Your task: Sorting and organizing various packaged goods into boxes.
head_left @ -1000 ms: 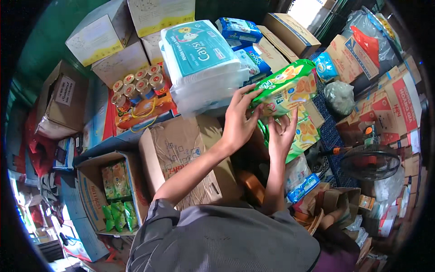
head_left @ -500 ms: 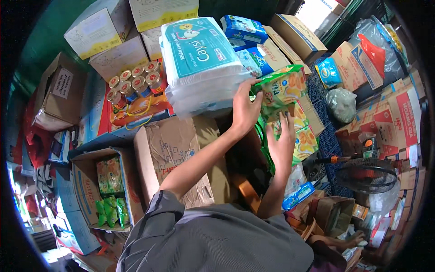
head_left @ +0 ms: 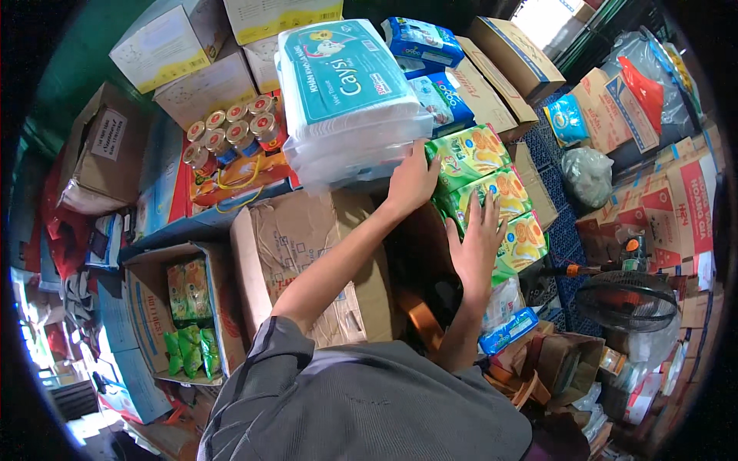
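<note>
Green packets of round yellow biscuits (head_left: 478, 160) lie side by side in a row, forward and to the right of me. At the far packet's left end is my left hand (head_left: 413, 183), its thumb and fingers apart and touching the edge. My right hand (head_left: 473, 250) rests on the nearer packets with its fingers spread, palm down. Part of the row's left side is hidden by the hands. Just beyond my left hand stands a stack of wet-tissue packs (head_left: 350, 92) in clear wrapping.
A flattened brown carton (head_left: 296, 246) lies under my left forearm. An open box (head_left: 223, 307) with green packets stands at left. Several gold-lidded jars (head_left: 238, 127) sit behind it. Blue diaper packs (head_left: 423, 46) lie at the back; a black fan (head_left: 626, 300) stands at right.
The far biscuit packet, tilted up in my left hand before, now lies flat in the row. Both hands have moved slightly, and the head view has shifted a little.
</note>
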